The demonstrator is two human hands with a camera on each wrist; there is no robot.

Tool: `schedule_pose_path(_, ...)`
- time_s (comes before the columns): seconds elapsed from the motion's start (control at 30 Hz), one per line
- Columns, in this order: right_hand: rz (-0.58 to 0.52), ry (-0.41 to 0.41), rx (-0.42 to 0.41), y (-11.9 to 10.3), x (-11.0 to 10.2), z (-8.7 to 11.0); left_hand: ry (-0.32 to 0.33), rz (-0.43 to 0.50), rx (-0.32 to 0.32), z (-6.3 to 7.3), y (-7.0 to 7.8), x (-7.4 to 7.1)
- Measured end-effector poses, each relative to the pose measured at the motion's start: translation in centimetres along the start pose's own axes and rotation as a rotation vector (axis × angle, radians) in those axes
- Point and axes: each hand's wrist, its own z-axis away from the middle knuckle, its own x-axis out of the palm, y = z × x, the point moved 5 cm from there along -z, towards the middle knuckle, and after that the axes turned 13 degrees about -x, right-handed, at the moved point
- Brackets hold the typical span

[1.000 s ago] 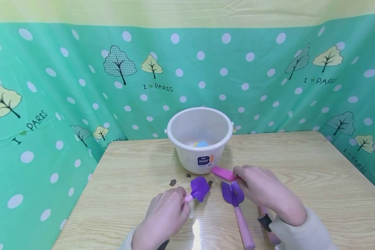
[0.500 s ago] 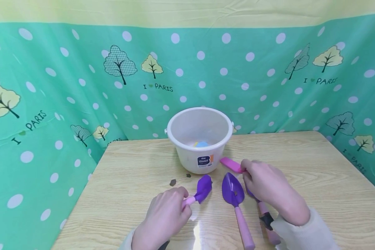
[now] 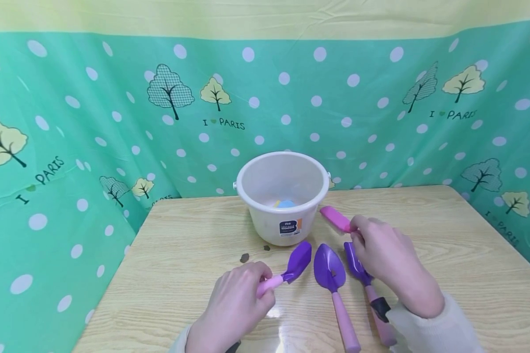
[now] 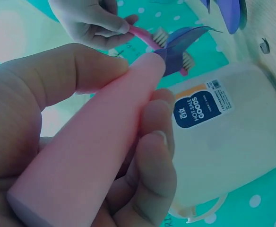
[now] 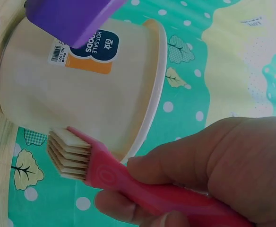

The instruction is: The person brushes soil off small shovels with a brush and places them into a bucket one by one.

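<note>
My left hand [image 3: 236,299] grips the pink handle [image 4: 86,142] of a small garden trowel. Its purple blade [image 3: 299,262] is raised and turned on edge in front of the white bucket [image 3: 262,223]. On the right, my right hand [image 3: 388,260] pinches a pink brush [image 3: 335,219] by its handle. Pale bristles [image 5: 72,151] show at the brush head in the right wrist view. The brush head is to the right of the bucket. A second trowel [image 3: 329,267] lies between the hands, with a dark scrap on its blade.
A narrow purple trowel [image 3: 357,264] lies partly under my right forearm. Two dark scraps, one small [image 3: 267,248] and one larger [image 3: 245,258], lie on the wooden table [image 3: 181,245] left of the blade. Blue and yellow items [image 3: 284,203] sit inside the bucket.
The left-hand trowel's blade has turned on edge and shifted right and away. My right hand has carried the brush right and away, uncovering more of the narrow trowel.
</note>
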Motion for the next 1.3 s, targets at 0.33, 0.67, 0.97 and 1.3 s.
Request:
schedule_pose_path(0.33, 0.012, 0.097, 0.025, 0.5, -0.7, 0.2, 0.079, 0.033, 0.029, 0.2, 0.3, -0.4)
schedule_pose_path(0.67, 0.043, 0.177, 0.015, 0.7, -1.0, 0.2, 0.205, 0.154, 0.096, 0.4, 0.7, -1.2)
schedule_pose_path(0.97, 0.048, 0.222, 0.007, 0.8, -1.1, 0.2, 0.354, 0.258, 0.218, 0.7, 0.9, -2.0)
schedule_pose_path(1.3, 0.041, 0.239, 0.010, 0.8, -1.4, 0.2, 0.484, 0.294, 0.265, 0.1, 0.9, -3.1)
